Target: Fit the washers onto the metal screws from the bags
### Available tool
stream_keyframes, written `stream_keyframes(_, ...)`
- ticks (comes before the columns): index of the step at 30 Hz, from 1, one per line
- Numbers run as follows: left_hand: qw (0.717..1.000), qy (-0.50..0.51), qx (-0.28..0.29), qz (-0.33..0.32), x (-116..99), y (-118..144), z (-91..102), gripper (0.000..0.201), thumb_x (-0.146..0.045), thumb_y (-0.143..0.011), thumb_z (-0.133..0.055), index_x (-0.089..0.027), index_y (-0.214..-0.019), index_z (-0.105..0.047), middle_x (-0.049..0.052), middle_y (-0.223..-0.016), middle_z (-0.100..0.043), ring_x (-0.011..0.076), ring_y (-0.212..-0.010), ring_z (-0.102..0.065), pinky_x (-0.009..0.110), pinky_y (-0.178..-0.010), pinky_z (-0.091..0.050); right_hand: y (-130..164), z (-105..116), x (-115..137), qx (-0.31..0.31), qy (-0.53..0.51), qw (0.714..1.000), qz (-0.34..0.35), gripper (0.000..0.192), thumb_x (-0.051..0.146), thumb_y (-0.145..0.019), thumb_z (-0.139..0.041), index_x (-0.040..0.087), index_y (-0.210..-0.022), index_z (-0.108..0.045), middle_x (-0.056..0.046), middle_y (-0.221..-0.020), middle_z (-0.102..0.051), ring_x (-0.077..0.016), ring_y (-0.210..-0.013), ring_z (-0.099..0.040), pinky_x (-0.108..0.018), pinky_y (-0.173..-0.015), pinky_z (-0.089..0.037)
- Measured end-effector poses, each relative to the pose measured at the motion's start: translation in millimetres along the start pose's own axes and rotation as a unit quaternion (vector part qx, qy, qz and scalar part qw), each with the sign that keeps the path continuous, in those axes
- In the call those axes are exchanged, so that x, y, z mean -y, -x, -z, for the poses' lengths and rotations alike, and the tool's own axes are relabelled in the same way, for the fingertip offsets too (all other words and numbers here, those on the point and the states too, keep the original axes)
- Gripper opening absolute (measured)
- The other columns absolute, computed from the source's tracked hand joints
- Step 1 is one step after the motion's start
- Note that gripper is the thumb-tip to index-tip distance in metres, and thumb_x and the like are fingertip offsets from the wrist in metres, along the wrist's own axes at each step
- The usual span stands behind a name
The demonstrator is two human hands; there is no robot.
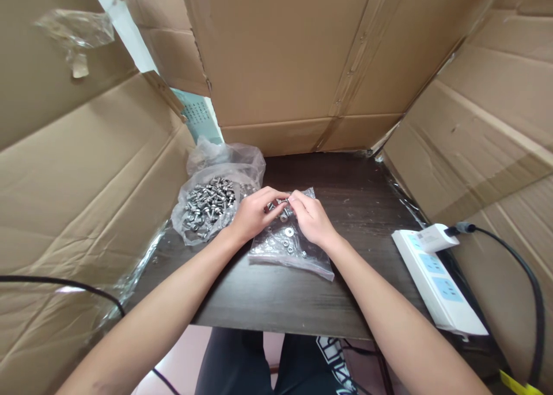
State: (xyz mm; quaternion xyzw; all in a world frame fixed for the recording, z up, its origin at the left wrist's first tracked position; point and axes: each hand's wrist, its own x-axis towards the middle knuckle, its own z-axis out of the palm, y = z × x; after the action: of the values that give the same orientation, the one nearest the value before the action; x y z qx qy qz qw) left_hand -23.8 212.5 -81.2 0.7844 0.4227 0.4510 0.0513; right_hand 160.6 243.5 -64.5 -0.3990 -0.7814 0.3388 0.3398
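My left hand (254, 212) and my right hand (311, 215) meet over a clear zip bag (276, 251) on the dark table. Between their fingertips is a small silver bolt (283, 201), partly covered by the fingers. Both hands are closed, thumb and forefinger pinching at it. Loose washers (289, 232), nuts (290, 249) and a few bolts lie on or in the zip bag; which of the two I cannot tell. Just left of my left hand, an open plastic bag (184, 225) holds a heap of silver bolts (211, 202).
Cardboard walls (294, 55) enclose the table (345, 182) at the back and both sides. A white power strip (440, 280) with a plugged-in white adapter (437, 238) and black cable (527, 268) sits at the right. Another black cable (64, 280) runs along the left.
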Motion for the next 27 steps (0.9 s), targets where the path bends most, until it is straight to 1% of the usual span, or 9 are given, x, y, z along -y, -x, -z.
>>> stream_keyframes(3, 1.0, -0.002, 0.007, -0.002, -0.6, 0.6, -0.4, 0.018, -0.025, -0.102, -0.059, -0.02, -0.114, -0.071, 0.005, -0.103, -0.075, 0.0144, -0.084, -0.068, 0.024, -0.07, -0.056, -0.5, 0.4, 0.9, -0.005, 0.0, 1.0, 0.006, 0.029, 0.04, -0.098, -0.041, 0.023, -0.075, -0.045, 0.001, -0.069, -0.055, -0.0175, -0.068, -0.052, -0.029, -0.067, -0.036)
stream_keyframes(7, 1.0, 0.005, 0.015, 0.027, 1.4, 2.0, -2.8, 0.016, -0.022, -0.099, -0.062, -0.019, -0.111, -0.07, 0.004, -0.1, -0.075, 0.0134, -0.079, -0.069, 0.022, -0.067, -0.056, -1.5, -0.1, -0.9, 0.003, 0.026, 1.0, -0.01, 0.041, 0.045, -0.1, -0.037, 0.023, -0.065, -0.042, 0.0, -0.061, -0.049, -0.0172, -0.063, -0.049, -0.03, -0.063, -0.031)
stream_keyframes(9, 0.999, 0.01, 0.014, 0.035, 2.8, 2.2, -3.4, 0.015, -0.021, -0.097, -0.064, -0.019, -0.11, -0.07, 0.004, -0.098, -0.075, 0.0137, -0.08, -0.07, 0.021, -0.066, -0.056, -1.5, 0.0, -1.3, -0.001, 0.034, 0.999, -0.022, 0.045, 0.048, -0.101, -0.036, 0.023, -0.064, -0.044, -0.001, -0.061, -0.051, -0.0177, -0.063, -0.05, -0.031, -0.063, -0.031)
stream_keyframes(12, 1.0, 0.012, 0.01, 0.024, 3.9, 2.2, -3.0, 0.014, -0.02, -0.096, -0.066, -0.018, -0.109, -0.071, 0.004, -0.098, -0.076, 0.0137, -0.081, -0.071, 0.02, -0.066, -0.056, -1.3, 0.5, -1.3, -0.008, 0.015, 1.0, -0.008, 0.033, 0.041, -0.098, -0.042, 0.022, -0.073, -0.051, -0.001, -0.071, -0.059, -0.0182, -0.071, -0.055, -0.03, -0.068, -0.034)
stream_keyframes(14, 1.0, 0.008, 0.009, 0.011, 4.1, 2.1, -2.5, 0.014, -0.02, -0.097, -0.066, -0.017, -0.109, -0.072, 0.004, -0.098, -0.076, 0.0134, -0.081, -0.071, 0.02, -0.066, -0.055, -1.5, 0.7, -1.6, -0.006, 0.005, 1.0, 0.007, 0.027, 0.037, -0.096, -0.045, 0.022, -0.074, -0.051, 0.0, -0.072, -0.058, -0.0175, -0.071, -0.055, -0.029, -0.068, -0.035)
stream_keyframes(17, 1.0, 0.001, 0.006, -0.013, 4.7, 2.1, -2.3, 0.015, -0.021, -0.097, -0.066, -0.016, -0.109, -0.073, 0.005, -0.096, -0.076, 0.0133, -0.079, -0.07, 0.02, -0.065, -0.055, -1.8, 0.5, -3.1, 0.009, 0.014, 1.0, -0.002, 0.038, 0.043, -0.098, -0.04, 0.022, -0.066, -0.045, 0.0, -0.063, -0.05, -0.0165, -0.063, -0.049, -0.03, -0.064, -0.032)
stream_keyframes(19, 1.0, -0.001, -0.005, -0.026, 5.4, 1.9, -2.4, 0.015, -0.023, -0.098, -0.066, -0.017, -0.11, -0.074, 0.005, -0.096, -0.076, 0.0135, -0.08, -0.07, 0.021, -0.066, -0.055, -1.6, 0.6, -3.8, 0.012, 0.026, 0.999, -0.018, 0.046, 0.048, -0.101, -0.035, 0.022, -0.064, -0.044, 0.0, -0.061, -0.049, -0.0168, -0.062, -0.048, -0.031, -0.063, -0.031)
stream_keyframes(24, 0.999, 0.0, -0.023, -0.044, 5.9, 1.5, -2.7, 0.018, -0.025, -0.099, -0.065, -0.017, -0.112, -0.075, 0.007, -0.101, -0.077, 0.0136, -0.084, -0.071, 0.023, -0.071, -0.057, -1.3, 0.9, -2.9, 0.0, 0.024, 1.0, 0.01, 0.031, 0.04, -0.097, -0.043, 0.022, -0.07, -0.042, 0.0, -0.068, -0.053, -0.0171, -0.068, -0.051, -0.03, -0.066, -0.032)
stream_keyframes(27, 0.999, -0.001, -0.015, -0.04, 4.9, 1.4, -2.3, 0.017, -0.023, -0.099, -0.065, -0.017, -0.112, -0.075, 0.006, -0.099, -0.076, 0.0122, -0.079, -0.07, 0.021, -0.068, -0.057, -1.1, 1.0, -2.5, 0.015, 0.028, 0.999, -0.009, 0.039, 0.044, -0.098, -0.039, 0.022, -0.065, -0.043, 0.0, -0.063, -0.05, -0.0172, -0.064, -0.049, -0.03, -0.064, -0.031)
